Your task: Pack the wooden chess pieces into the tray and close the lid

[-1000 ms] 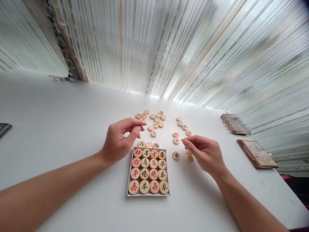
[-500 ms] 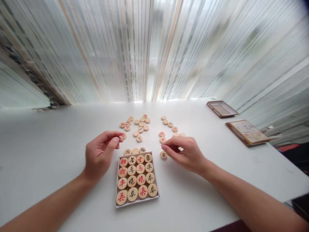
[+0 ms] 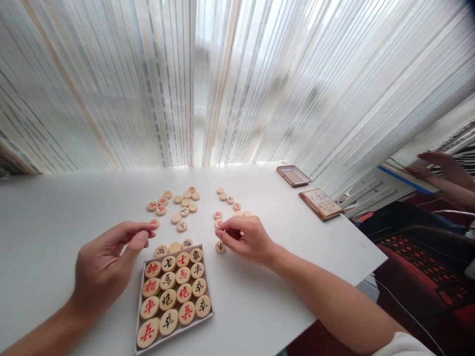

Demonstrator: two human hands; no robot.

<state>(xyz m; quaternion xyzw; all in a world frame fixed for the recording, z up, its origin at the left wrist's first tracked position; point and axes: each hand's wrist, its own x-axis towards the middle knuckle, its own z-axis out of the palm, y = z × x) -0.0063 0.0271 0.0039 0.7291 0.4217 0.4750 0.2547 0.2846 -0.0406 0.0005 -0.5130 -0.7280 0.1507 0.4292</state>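
Observation:
A shallow square box holds rows of round xiangqi pieces, marked in red or black, and stands at the near left. Left of it hovers my left hand, fingers half curled, with its index fingertip overlapping a red-marked piece. No piece shows between its thumb and fingers. My right hand is closed in a pinch, fingertips just in front of another red-marked piece. Whether it holds anything is hidden. Beside those fingertips lies a black-marked piece. More loose pieces lie beyond the box, some blank side up.
On the white table, an open tray-like box part and a flat printed box lie at the back right. A striped curtain hangs behind. At far right, another person's arms show near a blue-edged surface.
The view has swung to the right, so the table's things appear further left and another person's arms come into sight. Both hands keep nearly the same pose and place among the pieces.

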